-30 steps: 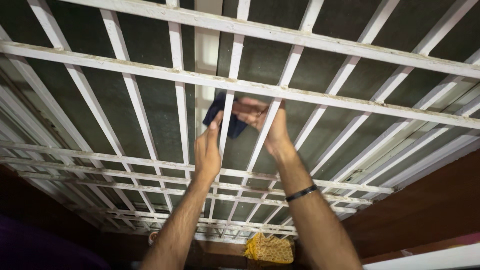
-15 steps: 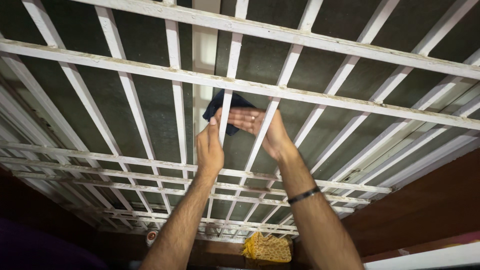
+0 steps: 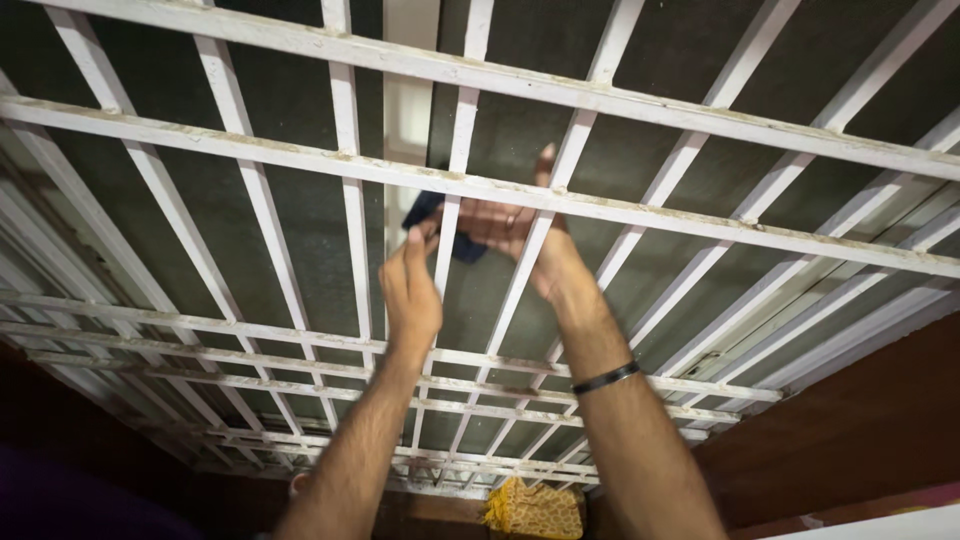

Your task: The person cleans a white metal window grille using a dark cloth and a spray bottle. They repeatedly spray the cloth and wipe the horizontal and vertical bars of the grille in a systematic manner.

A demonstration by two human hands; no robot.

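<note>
Left hand [image 3: 410, 290] raised at a white bar of the window grille [image 3: 300, 150], fingers together, gripping nothing visible. Right hand [image 3: 520, 235] spread open, reached through, pressing a dark blue cloth [image 3: 440, 225] (mostly hidden) behind the bars. Yellow patterned fabric [image 3: 535, 508] near, below.

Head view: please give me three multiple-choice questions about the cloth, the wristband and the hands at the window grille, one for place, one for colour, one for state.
1. Where is the cloth?
A. behind the grille bars
B. on the floor
C. on the forearm

2. What colour is the wristband?
A. white
B. black
C. yellow

3. How is the right hand?
A. a closed fist
B. hanging down
C. raised, palm spread

Answers: 1 A, bars cross before it, between the left hand and right hand. 2 B, a dark band on the right wrist. 3 C, fingers spread by a bar.
</note>
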